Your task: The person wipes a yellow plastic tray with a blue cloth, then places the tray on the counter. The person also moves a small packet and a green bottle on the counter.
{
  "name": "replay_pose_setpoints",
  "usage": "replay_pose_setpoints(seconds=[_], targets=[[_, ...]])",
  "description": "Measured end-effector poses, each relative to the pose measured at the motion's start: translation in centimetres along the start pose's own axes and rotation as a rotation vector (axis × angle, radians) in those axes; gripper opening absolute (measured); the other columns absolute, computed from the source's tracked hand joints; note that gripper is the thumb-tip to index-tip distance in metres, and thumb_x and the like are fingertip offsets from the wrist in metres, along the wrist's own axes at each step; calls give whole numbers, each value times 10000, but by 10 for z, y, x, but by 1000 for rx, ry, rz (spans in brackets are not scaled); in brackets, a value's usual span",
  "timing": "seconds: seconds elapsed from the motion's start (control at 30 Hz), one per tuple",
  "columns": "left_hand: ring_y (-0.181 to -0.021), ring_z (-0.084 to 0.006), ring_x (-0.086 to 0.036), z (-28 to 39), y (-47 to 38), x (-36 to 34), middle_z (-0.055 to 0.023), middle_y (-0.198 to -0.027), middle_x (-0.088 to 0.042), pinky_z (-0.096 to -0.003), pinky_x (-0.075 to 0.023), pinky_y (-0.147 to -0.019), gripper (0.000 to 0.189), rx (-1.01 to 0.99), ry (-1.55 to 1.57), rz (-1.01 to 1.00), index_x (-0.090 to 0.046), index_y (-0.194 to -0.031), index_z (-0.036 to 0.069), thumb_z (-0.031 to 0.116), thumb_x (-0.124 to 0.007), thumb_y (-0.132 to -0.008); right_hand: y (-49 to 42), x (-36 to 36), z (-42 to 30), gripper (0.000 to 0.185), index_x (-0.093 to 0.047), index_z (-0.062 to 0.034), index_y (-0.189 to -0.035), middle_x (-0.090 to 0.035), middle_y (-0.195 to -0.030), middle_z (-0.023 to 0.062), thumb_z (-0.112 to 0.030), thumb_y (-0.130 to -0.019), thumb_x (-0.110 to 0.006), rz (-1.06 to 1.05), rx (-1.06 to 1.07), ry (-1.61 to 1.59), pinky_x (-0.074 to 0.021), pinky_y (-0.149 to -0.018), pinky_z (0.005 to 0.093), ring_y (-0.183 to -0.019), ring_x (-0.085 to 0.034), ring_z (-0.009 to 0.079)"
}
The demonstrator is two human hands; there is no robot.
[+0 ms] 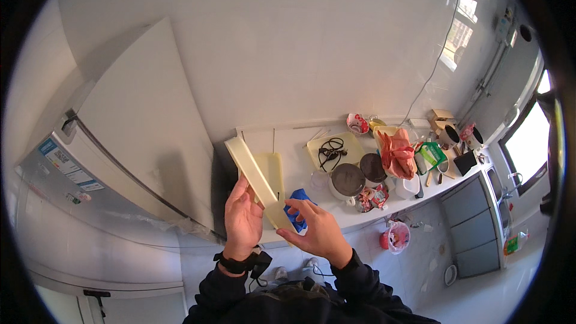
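Note:
A long, pale yellow plastic tray (pixel 255 175) is held tilted above the counter's left end. My left hand (pixel 243 216) supports it from the left, palm turned up, with the fingers partly behind it. My right hand (pixel 315 228) is at its lower end, thumb touching the edge and fingers curled above; how firmly it grips is unclear. Beneath lies another pale yellow tray (pixel 275 166) on the white counter. A crumpled blue cloth or bag (pixel 299 198) is just behind my right fingers.
Farther right on the counter (pixel 294 144) are a tray (pixel 353 140) with a coiled black cable, two dark-lidded pots (pixel 348 180), a red plastic bag (pixel 396 153) and a green packet (pixel 429 155). A refrigerator (pixel 148 135) stands at left. A lined bin (pixel 398 237) sits on the floor.

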State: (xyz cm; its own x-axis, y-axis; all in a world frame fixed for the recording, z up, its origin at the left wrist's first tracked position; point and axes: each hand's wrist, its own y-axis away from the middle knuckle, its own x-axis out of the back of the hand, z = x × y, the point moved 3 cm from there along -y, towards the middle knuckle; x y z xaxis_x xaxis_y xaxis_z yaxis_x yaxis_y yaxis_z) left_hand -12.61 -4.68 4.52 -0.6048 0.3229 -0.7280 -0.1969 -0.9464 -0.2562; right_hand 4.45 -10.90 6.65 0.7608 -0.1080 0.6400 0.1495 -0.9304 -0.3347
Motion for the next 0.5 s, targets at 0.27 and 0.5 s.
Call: replay_pose_setpoints(seconds=[0.27,0.5], targets=[[-1495,-274,-379,-4,-4,-14,-178,-1636,-353,-422,-323,-1220,920,-86,-57,-87,-161,-1624,-65,375,-627,-964,8,-16,9,543,-600,-61,-1243,-695,-1014,113,-341,-834,-821,31,-98,128,-575,-745,421,-898,-706,328],[-1603,-234,-126,-14,-34,-7,-52,-1752,-116,-464,-202,-1261,757,-17,-232,-177,-327,-1605,-2,326,-632,-994,-10,-29,56,347,-658,1,-1101,-719,-906,152,-242,-882,-771,68,-206,-137,-562,-678,395,-767,-716,295]])
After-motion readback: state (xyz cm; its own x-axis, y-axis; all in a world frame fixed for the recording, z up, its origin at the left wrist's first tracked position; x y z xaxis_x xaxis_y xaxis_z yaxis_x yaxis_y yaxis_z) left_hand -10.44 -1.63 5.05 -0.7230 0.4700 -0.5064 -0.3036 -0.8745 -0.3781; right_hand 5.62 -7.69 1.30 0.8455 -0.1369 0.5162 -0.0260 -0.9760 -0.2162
